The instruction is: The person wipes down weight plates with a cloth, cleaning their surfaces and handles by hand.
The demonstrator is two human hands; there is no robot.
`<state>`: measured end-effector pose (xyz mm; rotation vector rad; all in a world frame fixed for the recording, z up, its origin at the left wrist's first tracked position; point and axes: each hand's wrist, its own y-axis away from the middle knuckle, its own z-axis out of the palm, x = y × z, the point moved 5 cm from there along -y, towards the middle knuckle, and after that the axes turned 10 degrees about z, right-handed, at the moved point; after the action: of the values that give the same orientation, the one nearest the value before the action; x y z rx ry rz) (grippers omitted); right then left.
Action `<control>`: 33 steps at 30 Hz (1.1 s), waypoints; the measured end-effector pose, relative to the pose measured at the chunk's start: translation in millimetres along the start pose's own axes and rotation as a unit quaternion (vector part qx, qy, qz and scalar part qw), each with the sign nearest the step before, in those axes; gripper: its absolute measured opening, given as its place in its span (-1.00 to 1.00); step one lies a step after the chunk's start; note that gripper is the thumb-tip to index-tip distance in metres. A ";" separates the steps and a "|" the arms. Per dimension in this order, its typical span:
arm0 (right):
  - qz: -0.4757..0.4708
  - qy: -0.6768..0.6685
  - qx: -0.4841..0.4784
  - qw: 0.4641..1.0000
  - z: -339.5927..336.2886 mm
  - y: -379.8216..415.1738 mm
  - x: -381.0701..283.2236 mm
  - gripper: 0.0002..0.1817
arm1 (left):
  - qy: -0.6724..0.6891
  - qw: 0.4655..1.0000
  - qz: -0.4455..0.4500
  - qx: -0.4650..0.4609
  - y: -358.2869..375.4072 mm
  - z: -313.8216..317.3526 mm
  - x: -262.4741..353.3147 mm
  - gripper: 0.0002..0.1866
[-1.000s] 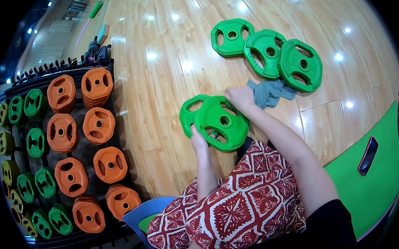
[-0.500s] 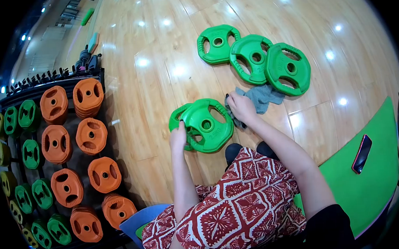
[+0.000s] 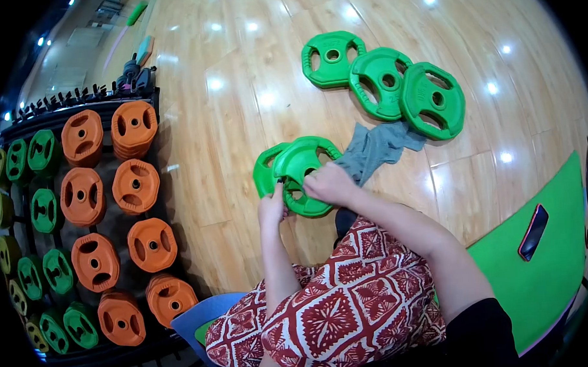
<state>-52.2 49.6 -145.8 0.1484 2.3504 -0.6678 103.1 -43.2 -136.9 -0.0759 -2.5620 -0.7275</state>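
A green weight plate (image 3: 318, 144) lies partly over another green weight plate (image 3: 263, 175) on the floor in front of me. My left hand (image 3: 272, 209) is closed on the near left side of the upper plate, thumb on top. My right hand (image 3: 331, 184) is closed over the same plate's right part, near its centre hole; what its curled fingers hold is hidden. A crumpled grey cloth (image 3: 377, 147) stretches across the floor from beside my right hand towards a group of three overlapping green plates (image 3: 437, 117).
A rack on the left carries orange plates (image 3: 83, 197), green plates (image 3: 44, 211) and yellow ones. To the right, a phone (image 3: 534, 232) lies on a green mat (image 3: 504, 276). Patterned red-and-white cloth (image 3: 350, 298) covers my lap.
My right hand has moved left from the grey cloth onto the upper green plate. The cloth now lies more spread out. My left hand stays at the plate's left side.
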 end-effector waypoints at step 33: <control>0.072 0.164 0.013 0.984 -34.2 -14.5 23.6 -0.83 | 0.002 0.998 0.049 0.024 13.4 37.3 -29.8 -0.14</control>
<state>-94.2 52.6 -133.1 0.4671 2.6123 -0.6435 116.0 -10.5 -171.9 -0.1837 -2.5501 -0.6276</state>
